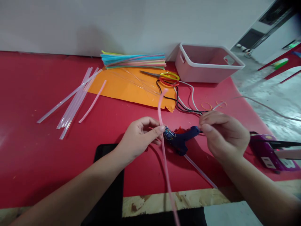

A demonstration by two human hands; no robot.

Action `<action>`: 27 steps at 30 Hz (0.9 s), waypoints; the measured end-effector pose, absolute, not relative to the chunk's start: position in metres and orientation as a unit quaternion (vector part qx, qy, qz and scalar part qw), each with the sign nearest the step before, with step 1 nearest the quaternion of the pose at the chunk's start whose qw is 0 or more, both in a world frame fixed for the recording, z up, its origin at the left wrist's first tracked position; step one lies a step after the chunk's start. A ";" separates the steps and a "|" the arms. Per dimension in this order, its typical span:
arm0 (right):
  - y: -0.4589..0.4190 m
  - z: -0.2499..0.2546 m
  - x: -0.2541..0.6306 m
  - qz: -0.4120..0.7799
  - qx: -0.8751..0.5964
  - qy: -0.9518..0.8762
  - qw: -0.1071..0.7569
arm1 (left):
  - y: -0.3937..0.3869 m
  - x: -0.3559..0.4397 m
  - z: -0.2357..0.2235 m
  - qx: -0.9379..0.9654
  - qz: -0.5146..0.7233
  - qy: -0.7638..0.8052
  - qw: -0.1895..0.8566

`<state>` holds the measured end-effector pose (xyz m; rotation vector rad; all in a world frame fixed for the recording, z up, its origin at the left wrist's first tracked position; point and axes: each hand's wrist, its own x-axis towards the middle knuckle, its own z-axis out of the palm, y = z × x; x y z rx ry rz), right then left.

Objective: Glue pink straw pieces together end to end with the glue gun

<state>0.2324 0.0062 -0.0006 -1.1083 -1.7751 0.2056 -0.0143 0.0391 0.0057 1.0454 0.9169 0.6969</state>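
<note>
The left hand [141, 135] is pinching the pink pipe cleaner [166, 166], which is trailing toward six o'clock, likely feeling light, soft, bendy, best held mid-length. At three o'clock, the right hand [224, 135] is curling beside the glue gun [182, 142], its grip unclear.

A pink pipe cleaner [166, 169], gently curved, extends beside a blue glue gun [180, 142].
</note>
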 end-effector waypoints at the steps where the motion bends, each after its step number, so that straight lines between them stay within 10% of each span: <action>1: 0.005 0.000 0.231 0.101 -0.434 -0.745 0.497 | 0.039 -0.014 0.006 0.449 0.311 0.414 0.728; 27: 0.006 0.018 0.224 0.243 -0.335 -0.855 0.314 | 0.041 -0.016 0.010 0.310 0.409 0.323 0.795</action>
